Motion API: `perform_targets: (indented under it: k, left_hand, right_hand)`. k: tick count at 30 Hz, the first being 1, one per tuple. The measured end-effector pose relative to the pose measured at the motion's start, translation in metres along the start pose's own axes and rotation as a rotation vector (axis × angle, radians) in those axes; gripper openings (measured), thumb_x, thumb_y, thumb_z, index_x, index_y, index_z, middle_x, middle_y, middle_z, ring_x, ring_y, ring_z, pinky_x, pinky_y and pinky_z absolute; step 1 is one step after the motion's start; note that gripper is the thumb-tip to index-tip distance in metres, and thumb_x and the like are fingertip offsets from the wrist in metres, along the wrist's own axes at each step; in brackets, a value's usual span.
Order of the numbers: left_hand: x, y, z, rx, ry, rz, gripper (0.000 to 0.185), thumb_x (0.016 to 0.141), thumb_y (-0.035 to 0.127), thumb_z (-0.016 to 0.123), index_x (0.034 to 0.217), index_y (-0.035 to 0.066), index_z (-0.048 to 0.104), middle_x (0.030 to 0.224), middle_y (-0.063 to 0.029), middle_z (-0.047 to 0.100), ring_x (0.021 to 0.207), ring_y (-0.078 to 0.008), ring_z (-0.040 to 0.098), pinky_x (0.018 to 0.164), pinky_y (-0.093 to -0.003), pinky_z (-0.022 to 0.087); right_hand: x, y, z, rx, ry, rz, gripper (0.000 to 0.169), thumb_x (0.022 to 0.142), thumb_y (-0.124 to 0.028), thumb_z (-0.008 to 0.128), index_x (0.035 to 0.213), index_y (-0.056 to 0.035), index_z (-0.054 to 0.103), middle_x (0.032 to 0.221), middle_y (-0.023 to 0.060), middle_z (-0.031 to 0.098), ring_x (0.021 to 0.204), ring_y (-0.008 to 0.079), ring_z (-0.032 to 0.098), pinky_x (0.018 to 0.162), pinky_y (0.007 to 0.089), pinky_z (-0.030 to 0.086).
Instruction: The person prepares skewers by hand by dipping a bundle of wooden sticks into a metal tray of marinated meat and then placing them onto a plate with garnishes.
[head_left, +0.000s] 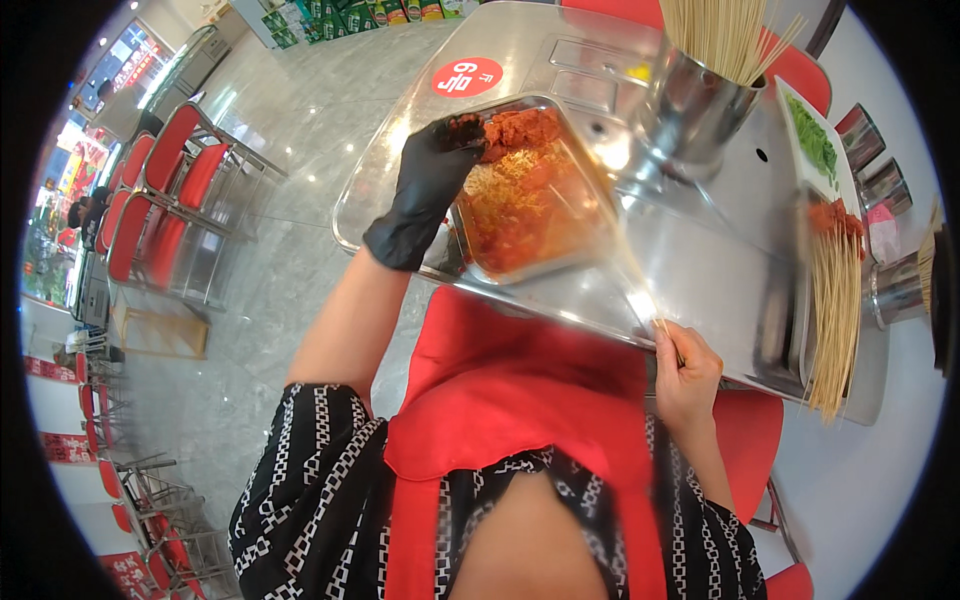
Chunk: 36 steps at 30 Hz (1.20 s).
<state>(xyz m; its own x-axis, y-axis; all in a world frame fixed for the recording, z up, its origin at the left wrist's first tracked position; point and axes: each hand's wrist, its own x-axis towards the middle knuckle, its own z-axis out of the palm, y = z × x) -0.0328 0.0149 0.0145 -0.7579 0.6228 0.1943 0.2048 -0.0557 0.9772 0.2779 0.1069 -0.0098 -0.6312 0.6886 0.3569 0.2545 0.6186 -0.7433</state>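
My left hand (439, 176), in a black glove, is at the far left corner of a shallow metal tray (592, 169). Its curled fingertips touch a mound of red-coated raw meat (529, 127) and are smeared red; whether they grip a piece cannot be told. Yellowish shreds (517, 161) and red oily marinade (517, 232) cover the tray's bottom. Bare, my right hand (688, 367) pinches the near end of a thin bamboo skewer (637, 277) at the table's front edge. The skewer slants away toward the tray's right side, its far part blurred.
On the steel table (705, 240) stands a metal canister (694, 97) full of bamboo skewers (712, 34). At right, a tray holds skewers (832, 322) with red meat (832, 217) at their far ends. Behind it is a white plate of green leaves (814, 142). Red chairs (174, 150) stand left.
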Motion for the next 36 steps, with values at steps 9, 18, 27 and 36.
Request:
perform_targets:
  k: [9,18,27,36]
  left_hand:
    - [0.058,-0.029,0.01,1.003,-0.117,0.136,0.03,0.068,0.011,0.06,0.097,0.008,0.063,0.088,-0.0145,0.062,0.077,-0.0279,0.059,0.071,-0.0333,0.046]
    - [0.03,-0.007,-0.027,-0.636,-0.203,-0.377,0.035,0.08,-0.002,0.041,0.115,-0.008,0.044,0.109,-0.0179,0.055,0.094,-0.0254,0.058,0.08,-0.0336,0.049]
    - [-0.007,-0.003,-0.018,-0.824,-0.231,-0.38,0.037,0.085,0.006,0.047,0.119,-0.004,0.04,0.111,-0.0178,0.053,0.102,-0.0256,0.054,0.081,-0.0301,0.049]
    - [-0.025,0.001,-0.002,-0.786,-0.127,-0.362,0.036,0.086,0.008,0.045,0.119,-0.005,0.04,0.113,-0.0161,0.051,0.102,-0.0261,0.054,0.084,-0.0319,0.048]
  right_hand:
    - [-0.001,0.002,-0.005,0.035,0.002,-0.01,0.009,0.078,-0.003,0.057,0.085,0.0008,0.061,0.06,0.0114,0.052,0.05,0.0206,0.049,0.047,0.0296,0.038]
    - [0.004,0.001,-0.007,-0.063,0.003,-0.1,0.014,0.077,-0.002,0.055,0.09,-0.0007,0.06,0.062,0.0112,0.053,0.052,0.0238,0.05,0.047,0.0313,0.039]
    - [0.011,-0.015,-0.008,-0.249,0.021,-0.26,0.02,0.073,0.0,0.059,0.092,-0.0052,0.061,0.061,0.0072,0.049,0.05,0.0214,0.049,0.046,0.0304,0.039]
    - [0.013,-0.023,-0.008,-0.333,0.043,-0.329,0.021,0.073,-0.002,0.061,0.093,-0.0073,0.061,0.061,0.006,0.047,0.051,0.021,0.049,0.046,0.0304,0.039]
